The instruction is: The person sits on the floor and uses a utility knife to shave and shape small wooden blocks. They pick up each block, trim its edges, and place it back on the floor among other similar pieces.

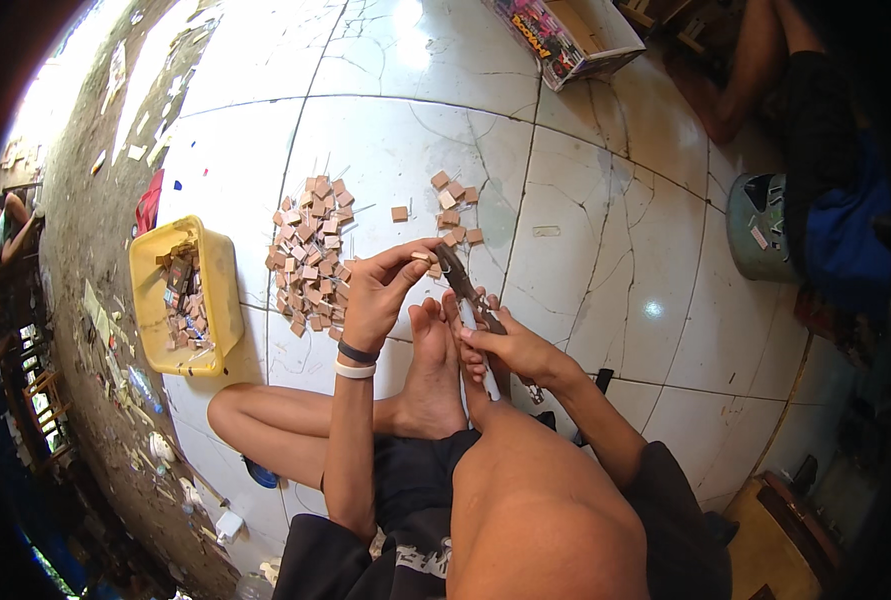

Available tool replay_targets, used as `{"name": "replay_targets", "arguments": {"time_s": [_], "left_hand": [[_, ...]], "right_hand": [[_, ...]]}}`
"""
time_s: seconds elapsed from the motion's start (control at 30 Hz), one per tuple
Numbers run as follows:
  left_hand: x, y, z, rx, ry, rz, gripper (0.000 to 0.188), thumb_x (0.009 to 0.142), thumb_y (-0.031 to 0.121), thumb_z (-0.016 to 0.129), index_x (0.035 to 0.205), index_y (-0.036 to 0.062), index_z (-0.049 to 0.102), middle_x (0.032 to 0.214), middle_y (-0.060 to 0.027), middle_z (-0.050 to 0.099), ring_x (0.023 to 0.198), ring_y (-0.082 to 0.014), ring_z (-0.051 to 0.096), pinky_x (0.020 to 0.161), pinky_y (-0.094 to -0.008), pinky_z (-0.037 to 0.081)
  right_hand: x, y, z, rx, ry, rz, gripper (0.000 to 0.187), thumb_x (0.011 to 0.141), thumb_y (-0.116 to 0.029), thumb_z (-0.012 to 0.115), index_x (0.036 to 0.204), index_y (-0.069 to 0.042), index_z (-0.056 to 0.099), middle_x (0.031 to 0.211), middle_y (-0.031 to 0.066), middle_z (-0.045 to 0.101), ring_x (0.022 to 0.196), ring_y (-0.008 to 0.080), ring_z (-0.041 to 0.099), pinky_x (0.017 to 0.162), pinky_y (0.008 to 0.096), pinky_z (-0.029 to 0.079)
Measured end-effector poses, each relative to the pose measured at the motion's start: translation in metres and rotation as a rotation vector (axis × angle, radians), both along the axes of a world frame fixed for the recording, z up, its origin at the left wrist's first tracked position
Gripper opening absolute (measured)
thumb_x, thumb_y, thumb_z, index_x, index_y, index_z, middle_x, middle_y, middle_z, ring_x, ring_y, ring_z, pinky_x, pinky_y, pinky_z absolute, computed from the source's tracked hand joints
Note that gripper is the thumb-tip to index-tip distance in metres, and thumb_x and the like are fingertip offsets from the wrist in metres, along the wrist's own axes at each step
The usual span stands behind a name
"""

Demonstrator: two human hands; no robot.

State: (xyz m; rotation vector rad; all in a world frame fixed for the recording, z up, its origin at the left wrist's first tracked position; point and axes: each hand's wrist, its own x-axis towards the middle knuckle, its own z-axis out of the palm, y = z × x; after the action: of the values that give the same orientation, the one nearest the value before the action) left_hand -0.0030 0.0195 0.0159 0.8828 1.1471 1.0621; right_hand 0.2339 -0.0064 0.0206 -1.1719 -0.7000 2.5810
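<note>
Cracked wht tile flr [625, 225]. My L hand [385, 290] pinches sm. wood block [420, 257] nr head of pliers [451, 264]; R hand [508, 345] wrapped rnd handles [489, 384].

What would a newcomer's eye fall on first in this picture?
Likely the heap of small brown blocks on the white tiles, left of centre, with thin pins poking out. Next, the bright yellow tub at the left, holding mixed scraps. Near the middle, the right hand grips pliers beside the left hand.
</note>
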Motion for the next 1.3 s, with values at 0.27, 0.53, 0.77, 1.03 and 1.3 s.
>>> {"name": "replay_targets", "arguments": {"time_s": [0.27,0.53,0.77,1.03,1.3], "left_hand": [[-0.002,-0.001,-0.012,0.02,0.019,-0.052,0.028,0.102,0.013,0.073,0.124,-0.0045,0.074,0.125,-0.014,0.076,0.112,-0.0161,0.071,0.099,-0.0318,0.059],[-0.005,0.004,-0.036,0.047,0.553,0.067,0.029,0.102,0.015,0.073,0.127,0.0011,0.075,0.121,-0.0134,0.077,0.108,-0.018,0.073,0.096,-0.0319,0.059],[-0.051,0.058,-0.053,0.303,1.285,0.31,0.024,0.09,0.006,0.075,0.114,0.0056,0.076,0.105,-0.0136,0.077,0.095,-0.0324,0.072,0.092,-0.0419,0.055],[-0.073,0.085,-0.058,0.218,1.342,0.106,0.03,0.087,-0.001,0.075,0.116,0.004,0.072,0.103,-0.0124,0.074,0.102,-0.0377,0.068,0.091,-0.0458,0.055],[-0.059,0.079,-0.065,0.213,1.463,0.262,0.023,0.09,0.005,0.074,0.112,0.0025,0.066,0.106,-0.0195,0.067,0.096,-0.0375,0.07,0.085,-0.0477,0.057]], "right_hand": [[0.003,-0.003,-0.026,0.353,-0.462,-0.01,0.031,0.108,-0.026,0.062,0.126,-0.001,0.06,0.086,0.0072,0.065,0.069,0.0156,0.063,0.066,0.0313,0.053],[0.017,-0.009,-0.051,0.534,-0.59,-0.204,0.037,0.107,-0.02,0.063,0.138,0.0,0.055,0.108,0.0171,0.072,0.094,0.0243,0.072,0.087,0.0372,0.056],[0.014,-0.012,-0.04,0.462,-0.54,-0.178,0.041,0.109,-0.014,0.059,0.148,-0.002,0.051,0.112,0.0092,0.07,0.098,0.0137,0.069,0.09,0.0303,0.057],[0.012,-0.016,-0.044,0.514,-0.542,-0.152,0.04,0.109,-0.011,0.059,0.145,0.001,0.052,0.115,0.0123,0.07,0.105,0.0178,0.07,0.094,0.0323,0.057],[0.01,-0.01,-0.042,0.493,-0.551,-0.115,0.038,0.108,-0.012,0.06,0.142,0.003,0.053,0.122,0.0135,0.067,0.105,0.0179,0.07,0.095,0.0324,0.057]]}}
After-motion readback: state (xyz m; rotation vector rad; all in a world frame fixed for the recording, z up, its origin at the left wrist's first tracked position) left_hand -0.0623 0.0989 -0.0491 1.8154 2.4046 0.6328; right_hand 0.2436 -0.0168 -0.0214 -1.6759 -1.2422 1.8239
